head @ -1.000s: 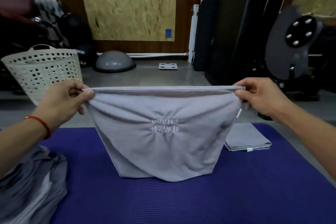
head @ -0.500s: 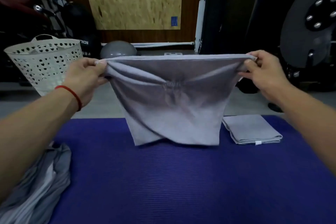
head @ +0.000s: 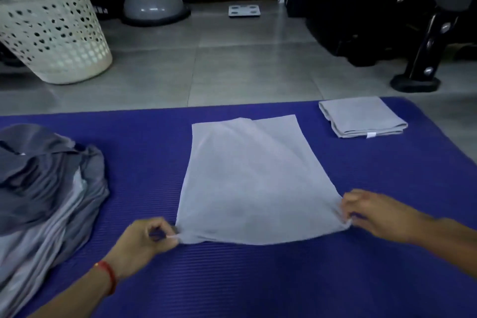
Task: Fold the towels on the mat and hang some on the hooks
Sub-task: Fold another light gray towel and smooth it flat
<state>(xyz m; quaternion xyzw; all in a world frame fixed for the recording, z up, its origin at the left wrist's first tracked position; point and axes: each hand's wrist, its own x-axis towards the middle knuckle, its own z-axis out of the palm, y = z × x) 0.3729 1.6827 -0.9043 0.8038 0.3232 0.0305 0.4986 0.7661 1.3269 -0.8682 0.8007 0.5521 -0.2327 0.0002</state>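
Note:
A light grey towel [head: 255,183] lies flat on the blue mat [head: 258,279], doubled over, with a diagonal crease near its far edge. My left hand [head: 144,242] pinches its near left corner. My right hand [head: 371,212] pinches its near right corner. Both corners sit low on the mat. A folded grey towel [head: 361,116] rests at the mat's far right. A heap of unfolded grey towels [head: 44,188] lies on the mat's left side.
A white perforated laundry basket [head: 49,31] stands on the tiled floor at the far left. A grey half-dome balance trainer [head: 153,5] and a flat scale [head: 244,11] sit further back. Black gym equipment [head: 423,41] stands at the right.
The towel, held up in the air by its top corners before, has been swung forward and laid flat on the mat. Both hands came down and toward me, still pinching the corners.

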